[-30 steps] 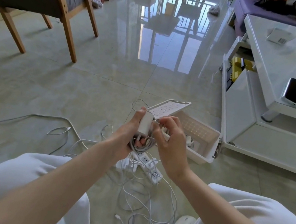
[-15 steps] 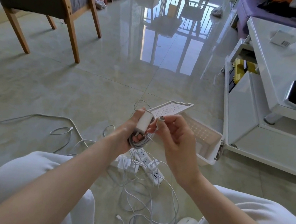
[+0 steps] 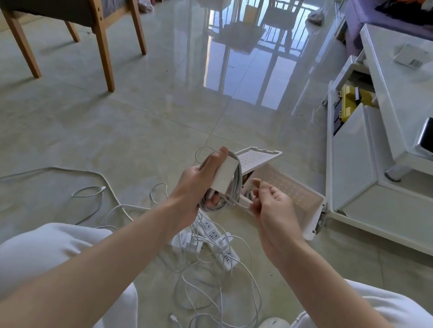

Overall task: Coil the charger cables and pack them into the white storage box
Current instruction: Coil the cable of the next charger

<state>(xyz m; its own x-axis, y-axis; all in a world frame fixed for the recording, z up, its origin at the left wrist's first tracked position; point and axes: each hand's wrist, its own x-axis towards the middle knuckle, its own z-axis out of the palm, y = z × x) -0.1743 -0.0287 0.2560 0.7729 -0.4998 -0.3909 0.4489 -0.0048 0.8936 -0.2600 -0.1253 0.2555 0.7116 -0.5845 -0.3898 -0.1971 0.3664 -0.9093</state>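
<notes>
Head view: I see the left hand (image 3: pixel 195 183) clamped around a white square charger brick (image 3: pixel 225 175) and its coiled grey cable (image 3: pixel 236 192), the right hand (image 3: pixel 273 209) pinching the cable's tail, before the open white perforated plastic storage box (image 3: pixel 314 206) on the glossy tiled floor (image 3: pixel 129 136)

One head-worn wide-angle camera looks forward and down, close above the left hand (image 3: pixel 195 186) and right hand (image 3: pixel 273 213), with floor (image 3: pixel 144 130) beyond them.

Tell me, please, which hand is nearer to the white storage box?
Right. The right hand, pinching the cable tail, hovers in front of the white storage box; the left hand grips the coiled charger farther to the box's left.
</notes>
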